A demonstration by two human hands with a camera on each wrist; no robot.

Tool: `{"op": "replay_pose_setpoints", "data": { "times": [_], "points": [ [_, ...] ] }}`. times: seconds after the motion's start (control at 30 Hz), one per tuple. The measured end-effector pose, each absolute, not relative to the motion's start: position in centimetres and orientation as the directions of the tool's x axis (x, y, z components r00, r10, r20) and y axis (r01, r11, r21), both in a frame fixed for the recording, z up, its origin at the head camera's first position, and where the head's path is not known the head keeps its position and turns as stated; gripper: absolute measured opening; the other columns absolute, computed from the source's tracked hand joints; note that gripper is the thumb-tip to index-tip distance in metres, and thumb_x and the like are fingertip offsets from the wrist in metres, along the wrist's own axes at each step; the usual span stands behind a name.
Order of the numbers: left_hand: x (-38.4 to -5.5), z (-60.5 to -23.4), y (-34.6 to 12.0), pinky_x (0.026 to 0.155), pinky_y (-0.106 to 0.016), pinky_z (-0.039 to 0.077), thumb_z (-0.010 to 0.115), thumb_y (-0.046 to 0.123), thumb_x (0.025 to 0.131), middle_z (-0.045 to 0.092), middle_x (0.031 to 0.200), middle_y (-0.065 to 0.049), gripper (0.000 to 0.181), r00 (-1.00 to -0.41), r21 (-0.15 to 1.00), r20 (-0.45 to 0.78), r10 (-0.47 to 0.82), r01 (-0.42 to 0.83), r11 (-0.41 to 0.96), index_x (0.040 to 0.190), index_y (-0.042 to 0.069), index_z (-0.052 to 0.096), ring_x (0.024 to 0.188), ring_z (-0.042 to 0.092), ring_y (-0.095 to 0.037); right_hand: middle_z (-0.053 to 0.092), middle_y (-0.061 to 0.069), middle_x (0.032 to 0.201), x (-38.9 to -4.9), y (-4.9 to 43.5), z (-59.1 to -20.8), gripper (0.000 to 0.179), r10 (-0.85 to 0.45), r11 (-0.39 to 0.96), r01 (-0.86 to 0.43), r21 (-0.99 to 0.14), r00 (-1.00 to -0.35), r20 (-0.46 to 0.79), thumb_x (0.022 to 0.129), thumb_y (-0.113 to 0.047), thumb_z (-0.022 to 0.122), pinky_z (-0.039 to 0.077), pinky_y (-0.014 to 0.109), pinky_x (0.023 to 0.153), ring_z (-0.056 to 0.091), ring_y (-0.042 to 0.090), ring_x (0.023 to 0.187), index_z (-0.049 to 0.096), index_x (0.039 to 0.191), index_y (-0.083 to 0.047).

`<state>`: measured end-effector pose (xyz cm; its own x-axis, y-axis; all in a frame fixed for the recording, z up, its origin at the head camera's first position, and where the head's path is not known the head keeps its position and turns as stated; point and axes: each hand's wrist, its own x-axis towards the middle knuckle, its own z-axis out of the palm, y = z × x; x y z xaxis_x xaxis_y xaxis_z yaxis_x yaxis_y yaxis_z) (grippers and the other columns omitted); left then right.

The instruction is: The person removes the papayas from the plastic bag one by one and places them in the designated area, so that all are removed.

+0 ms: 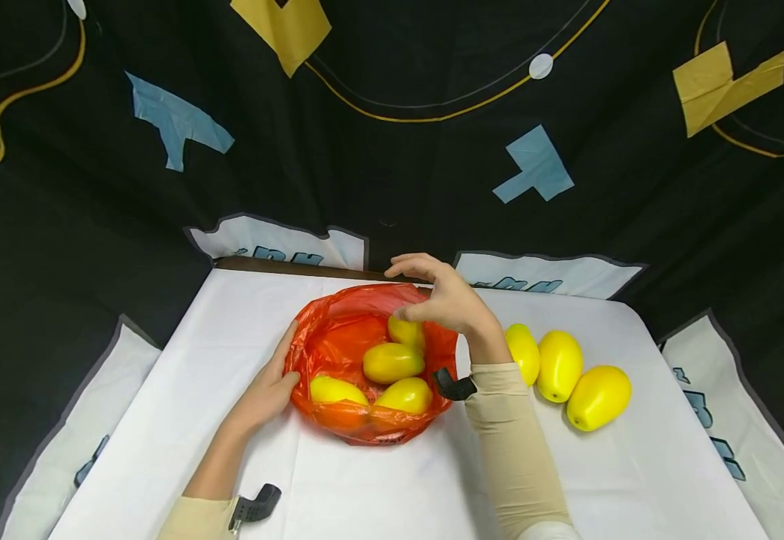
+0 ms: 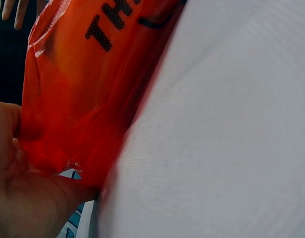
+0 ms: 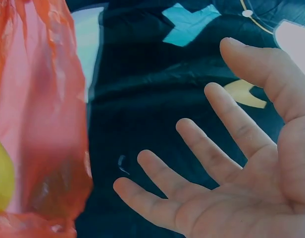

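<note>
A red plastic bag [image 1: 337, 330] stands on the white table with its mouth wide, and several yellow oval fruits that look like mangoes [image 1: 394, 363] lie inside. My left hand [image 1: 270, 386] holds the bag's left side, thumb and fingers at its rim; in the left wrist view that hand [image 2: 31, 198] meets the red plastic. Over the bag's far right rim is my right hand [image 1: 442, 296], its fingers spread and nothing held. The right wrist view shows this hand [image 3: 227, 183] with an empty palm, beside the bag [image 3: 48, 99].
Three more yellow fruits [image 1: 559, 366] sit on the table to the right of my right forearm. Behind the white table [image 1: 641, 480] hangs a black cloth [image 1: 392, 180] with blue and yellow patches. Each wrist wears a black strap-mounted device.
</note>
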<state>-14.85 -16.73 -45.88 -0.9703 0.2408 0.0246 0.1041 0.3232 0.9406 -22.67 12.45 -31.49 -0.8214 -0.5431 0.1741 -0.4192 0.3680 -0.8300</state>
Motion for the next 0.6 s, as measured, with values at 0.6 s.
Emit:
{"op": "replay_pose_setpoints", "data": {
  "times": [0.6],
  "points": [
    [-16.0,-49.5,-17.6,0.114,-0.058,0.012,0.041,0.0,0.096,0.003,0.162,0.008,0.081,-0.977,0.924,0.028,0.213,0.107,0.366,0.157,0.035,0.001,0.147,0.007,-0.024,0.055,-0.004,0.133,-25.7,8.2,-38.9,0.046,-0.664,0.388,-0.386,-0.837,-0.747,0.037,0.072,-0.006,0.082,0.049,0.037,0.093,0.046,0.02,0.122,0.07,0.112,-0.026]
  ]
}}
